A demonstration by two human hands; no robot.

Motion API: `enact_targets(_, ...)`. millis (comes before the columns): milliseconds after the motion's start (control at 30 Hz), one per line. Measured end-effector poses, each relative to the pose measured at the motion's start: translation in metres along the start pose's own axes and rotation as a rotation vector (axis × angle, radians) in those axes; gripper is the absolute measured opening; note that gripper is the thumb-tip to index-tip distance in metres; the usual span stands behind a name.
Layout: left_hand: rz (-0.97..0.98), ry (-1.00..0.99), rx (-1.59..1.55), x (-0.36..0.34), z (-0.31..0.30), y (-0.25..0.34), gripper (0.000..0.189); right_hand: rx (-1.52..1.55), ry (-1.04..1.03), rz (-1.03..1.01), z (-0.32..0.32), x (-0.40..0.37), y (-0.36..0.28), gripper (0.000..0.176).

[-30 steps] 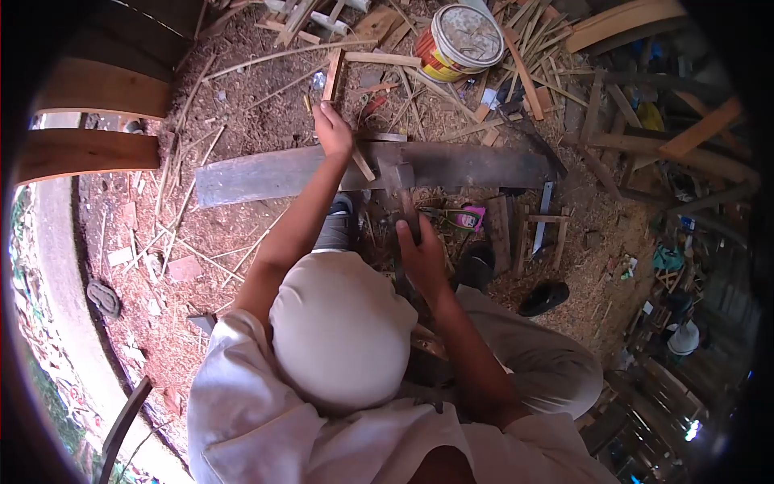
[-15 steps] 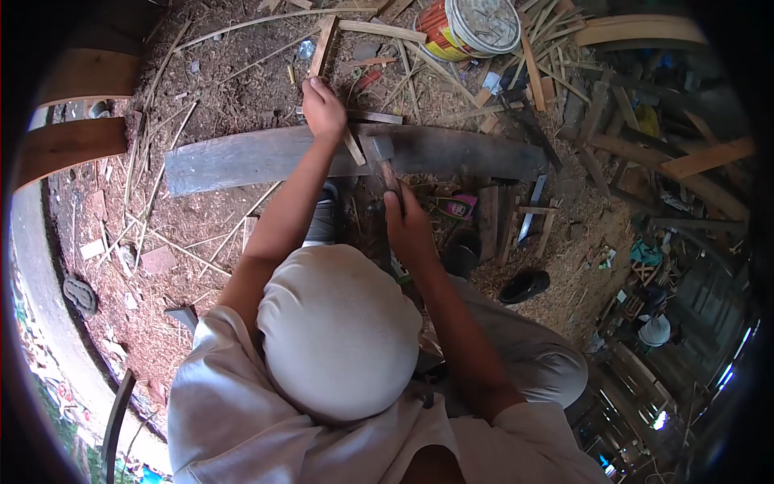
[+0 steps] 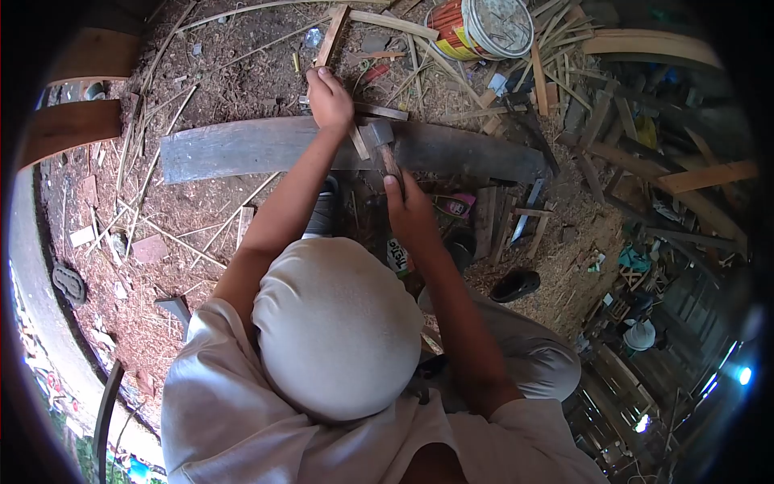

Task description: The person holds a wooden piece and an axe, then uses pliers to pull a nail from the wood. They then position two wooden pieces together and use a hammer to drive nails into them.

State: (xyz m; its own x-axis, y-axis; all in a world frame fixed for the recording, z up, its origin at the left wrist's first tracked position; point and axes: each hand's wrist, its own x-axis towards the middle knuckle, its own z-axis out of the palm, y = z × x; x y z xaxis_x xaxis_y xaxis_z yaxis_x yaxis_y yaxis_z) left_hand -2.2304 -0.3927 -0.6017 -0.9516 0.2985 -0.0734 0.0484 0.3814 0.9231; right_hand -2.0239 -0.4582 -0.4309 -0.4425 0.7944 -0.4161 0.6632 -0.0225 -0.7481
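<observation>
My left hand (image 3: 330, 98) is closed round a wooden strip (image 3: 333, 36), part of a piece joined to other strips. One end of the strip comes out below the hand and lies over the long dark plank (image 3: 234, 149). A crosspiece (image 3: 381, 111) sits just beyond that plank. My right hand (image 3: 413, 211) grips a hammer by its wooden handle (image 3: 389, 160). The metal hammer head (image 3: 379, 134) is over the plank, right beside the strip's near end.
A paint-stained bucket (image 3: 481, 28) stands at the far side among thin wood offcuts (image 3: 556, 44). Shavings cover the ground. A black shoe (image 3: 516, 285) and a handsaw-like metal strip (image 3: 528, 210) lie to the right. Scrap timber (image 3: 693, 189) is piled farther right.
The view has shifted slightly. The hammer head has turned and now shows nearer the strip's end. My left hand keeps its hold on the wooden strip.
</observation>
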Motion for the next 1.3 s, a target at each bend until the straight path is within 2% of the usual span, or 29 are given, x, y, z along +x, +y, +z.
enact_targets(67,0.007,-0.011,0.024,-0.001,-0.001,0.000,0.033,-0.109,-0.082,0.070,-0.003,0.004,-0.010,0.044)
enact_targets(133,-0.064,-0.040,-0.001,-0.001,-0.005,0.008,0.032,-0.157,-0.040,0.039,0.001,0.004,-0.005,0.043)
enact_targets(300,-0.050,-0.037,0.046,0.000,-0.005,0.010,0.032,-0.212,-0.017,-0.025,0.000,0.014,0.010,0.045)
enact_targets(467,-0.055,-0.051,0.059,0.000,-0.006,0.011,0.031,-0.376,0.022,0.010,0.007,0.010,0.007,0.038)
enact_targets(700,-0.053,-0.020,0.089,-0.003,-0.011,0.013,0.033,-0.441,0.023,-0.033,0.036,-0.008,0.010,0.032)
enact_targets(767,-0.030,-0.043,0.060,-0.002,-0.010,0.009,0.034,-0.613,-0.048,0.029,0.043,-0.005,0.014,0.033)
enact_targets(800,-0.067,-0.085,-0.028,-0.005,-0.014,0.011,0.032,-0.611,-0.043,0.034,0.044,-0.007,0.022,0.033)
enact_targets(833,-0.100,-0.121,-0.119,-0.001,-0.013,0.011,0.031,-0.514,0.052,-0.012,0.046,-0.006,0.029,0.031)
enact_targets(867,-0.099,-0.116,-0.122,0.004,-0.011,0.012,0.031,-0.419,0.137,-0.059,0.047,-0.003,0.037,0.029)
enact_targets(900,-0.066,-0.109,-0.114,0.005,-0.011,0.006,0.031,-0.423,0.125,-0.062,0.042,0.001,0.042,0.029)
enact_targets(967,-0.050,-0.107,-0.094,0.000,-0.012,-0.006,0.030,0.020,-0.020,0.236,0.029,-0.001,0.054,0.042)
enact_targets(1067,0.000,-0.068,-0.017,0.007,0.002,-0.013,0.041,0.147,0.046,0.264,0.018,-0.006,0.042,0.045)
enact_targets(1100,-0.002,-0.068,-0.017,0.008,0.005,-0.013,0.041,0.146,0.046,0.265,0.014,-0.006,0.037,0.045)
enact_targets(1167,0.078,-0.001,0.042,0.006,0.005,-0.015,0.046,0.013,0.092,0.136,0.009,-0.010,0.027,0.045)
enact_targets(1300,0.004,-0.056,0.011,0.004,-0.002,0.005,0.039,0.030,-0.028,0.196,0.004,0.001,0.011,0.044)
